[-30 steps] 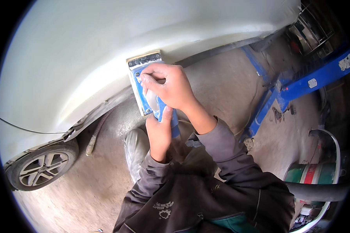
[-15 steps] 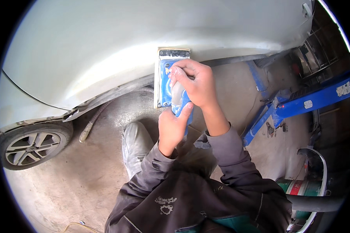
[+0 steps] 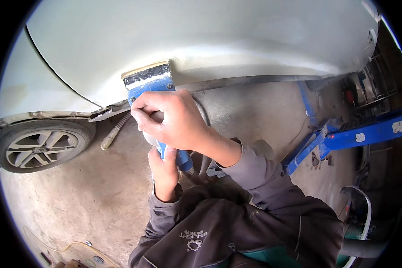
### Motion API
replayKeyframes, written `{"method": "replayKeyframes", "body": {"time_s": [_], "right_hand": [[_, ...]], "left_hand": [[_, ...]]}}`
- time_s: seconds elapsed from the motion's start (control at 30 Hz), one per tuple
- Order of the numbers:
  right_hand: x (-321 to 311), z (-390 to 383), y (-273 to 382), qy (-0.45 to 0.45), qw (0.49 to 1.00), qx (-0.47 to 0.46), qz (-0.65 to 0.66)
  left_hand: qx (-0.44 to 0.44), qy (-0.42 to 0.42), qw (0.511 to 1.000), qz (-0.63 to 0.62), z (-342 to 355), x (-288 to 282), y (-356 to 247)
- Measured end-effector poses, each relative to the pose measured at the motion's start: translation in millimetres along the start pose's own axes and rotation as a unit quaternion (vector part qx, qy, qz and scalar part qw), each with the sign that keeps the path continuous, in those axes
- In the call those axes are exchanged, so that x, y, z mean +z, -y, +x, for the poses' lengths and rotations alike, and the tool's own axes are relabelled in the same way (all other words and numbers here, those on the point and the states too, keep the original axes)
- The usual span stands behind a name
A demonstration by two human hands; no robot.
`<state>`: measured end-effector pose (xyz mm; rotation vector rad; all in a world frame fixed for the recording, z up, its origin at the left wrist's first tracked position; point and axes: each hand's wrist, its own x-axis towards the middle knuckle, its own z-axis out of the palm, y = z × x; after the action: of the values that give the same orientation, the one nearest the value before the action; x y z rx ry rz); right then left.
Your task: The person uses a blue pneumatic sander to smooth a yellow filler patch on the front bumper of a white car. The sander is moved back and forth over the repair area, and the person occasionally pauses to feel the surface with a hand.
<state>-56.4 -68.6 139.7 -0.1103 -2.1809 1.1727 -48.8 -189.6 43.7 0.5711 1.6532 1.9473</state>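
Observation:
A blue sander with a black-edged rectangular pad lies tilted against the lower part of a pale car door. My right hand is closed over the top of the sander, hiding its middle. Lower down, my left hand is wrapped around the rear handle, its thumb along the top. A grey ribbed hose runs from the handle's end toward my legs. The pad's sanding face is turned toward the door and cannot be seen.
To the left is the car's wheel. A hose end lies on the floor beneath the sill. Blue lift arms stand to the right. A yellow cord crosses the floor at lower left.
The sander and both hands have moved left along the door toward the wheel. The sander has turned, its front end now leaning left. The view has shifted somewhat too.

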Motion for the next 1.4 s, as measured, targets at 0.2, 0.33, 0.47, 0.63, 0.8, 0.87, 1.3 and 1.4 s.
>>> {"method": "replayKeyframes", "body": {"time_s": [0.2,0.33,0.47,0.63,0.8,0.87,1.3,1.4], "right_hand": [[36.0,1.8,-5.0,0.024,0.998,-0.048,-0.025],[22.9,0.0,-8.2,-0.003,0.998,-0.053,-0.032],[-17.8,-6.1,-15.0,-0.054,0.998,-0.022,-0.032],[-92.1,-22.1,-27.5,-0.09,0.995,0.036,-0.029],[-166.8,-46.5,-40.8,-0.133,0.981,0.139,0.0],[-199.8,-56.7,-50.5,-0.161,0.974,0.159,0.015],[-189.7,-55.8,-47.7,-0.161,0.973,0.162,0.025],[-153.0,-45.4,-38.6,-0.135,0.982,0.133,-0.001]], "left_hand": [[-0.017,-0.012,0.999,-0.029,-6.1,-34.3,21.3],[-0.006,0.012,1.0,-0.028,-0.4,-23.7,23.4],[-0.019,0.011,1.0,0.017,6.2,11.4,10.7],[-0.033,0.067,0.995,0.059,14.3,83.9,-2.4],[-0.079,0.144,0.986,0.017,20.5,155.6,-2.5],[-0.053,0.177,0.982,0.051,22.8,188.1,-6.6],[-0.022,0.148,0.985,0.089,21.9,177.8,-6.9],[-0.027,0.127,0.989,0.067,17.9,140.9,-8.7]]}}
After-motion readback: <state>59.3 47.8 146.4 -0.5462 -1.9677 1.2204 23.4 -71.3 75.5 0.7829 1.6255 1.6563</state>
